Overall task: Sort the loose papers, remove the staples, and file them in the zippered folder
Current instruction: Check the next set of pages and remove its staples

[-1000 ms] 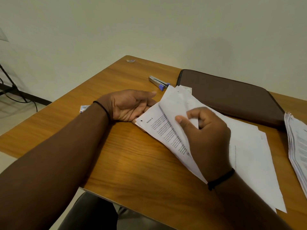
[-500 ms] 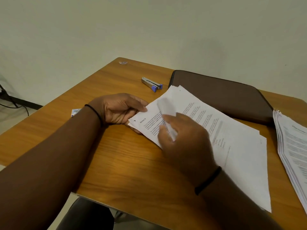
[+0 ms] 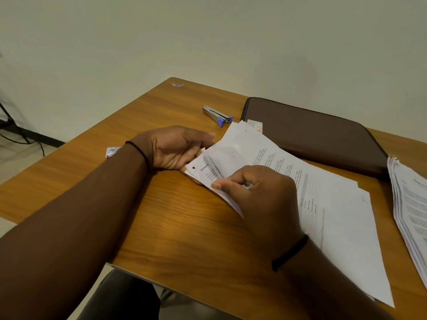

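A stack of printed white papers (image 3: 328, 204) lies on the wooden table (image 3: 180, 232) in front of me. My left hand (image 3: 175, 148) rests palm-up under the stack's near-left corner, fingers loosely cupped around it. My right hand (image 3: 256, 192) pinches the lifted edge of the top sheets between thumb and fingers, bending them up. A dark spot marks the corner of the sheet below. The brown zippered folder (image 3: 314, 135) lies shut behind the papers. A silver and blue staple remover (image 3: 217, 116) sits on the table beyond my left hand.
A second pile of papers (image 3: 411, 213) lies at the table's right edge. A small card (image 3: 112, 151) pokes out behind my left wrist, and a small scrap (image 3: 177, 85) lies at the far corner. A dark chair seat (image 3: 120, 299) shows below the table edge.
My right hand let the lifted sheets fall flat, then pinched the edge of the top sheets again and bent them up. My left hand stayed at the corner.
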`<state>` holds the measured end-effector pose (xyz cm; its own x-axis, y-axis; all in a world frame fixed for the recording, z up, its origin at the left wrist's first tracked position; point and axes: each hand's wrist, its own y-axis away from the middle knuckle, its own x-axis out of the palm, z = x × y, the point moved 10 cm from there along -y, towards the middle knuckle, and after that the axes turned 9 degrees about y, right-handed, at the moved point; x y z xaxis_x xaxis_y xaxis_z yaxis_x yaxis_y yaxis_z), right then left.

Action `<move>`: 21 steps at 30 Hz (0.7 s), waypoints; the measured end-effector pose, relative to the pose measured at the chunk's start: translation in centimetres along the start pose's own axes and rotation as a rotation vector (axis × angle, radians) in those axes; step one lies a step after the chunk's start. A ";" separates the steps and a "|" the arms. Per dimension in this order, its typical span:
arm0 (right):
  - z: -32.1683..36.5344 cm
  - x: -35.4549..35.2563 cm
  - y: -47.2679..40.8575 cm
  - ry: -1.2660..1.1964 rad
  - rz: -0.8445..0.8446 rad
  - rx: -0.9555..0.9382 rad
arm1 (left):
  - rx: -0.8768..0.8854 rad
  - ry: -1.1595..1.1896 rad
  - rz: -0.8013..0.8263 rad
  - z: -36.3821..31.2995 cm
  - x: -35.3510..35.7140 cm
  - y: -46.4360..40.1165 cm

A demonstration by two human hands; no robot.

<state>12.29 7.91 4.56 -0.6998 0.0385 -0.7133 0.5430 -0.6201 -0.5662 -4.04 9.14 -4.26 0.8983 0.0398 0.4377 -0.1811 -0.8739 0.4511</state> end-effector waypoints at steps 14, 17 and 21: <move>-0.3 -2.8 -0.3 0.044 -0.228 -0.106 | 0.019 -0.029 -0.030 -0.4 -0.5 -0.2; 2.4 1.4 0.7 0.260 0.028 -0.344 | 0.008 -0.011 -0.016 -0.4 -0.1 0.0; 3.4 1.7 1.2 0.380 0.027 -0.340 | -0.006 -0.014 0.046 -0.2 0.1 0.0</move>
<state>10.19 4.58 4.05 -0.4995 0.3470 -0.7937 0.7230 -0.3377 -0.6027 -4.08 9.26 -4.04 0.8944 -0.0069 0.4472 -0.2246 -0.8716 0.4357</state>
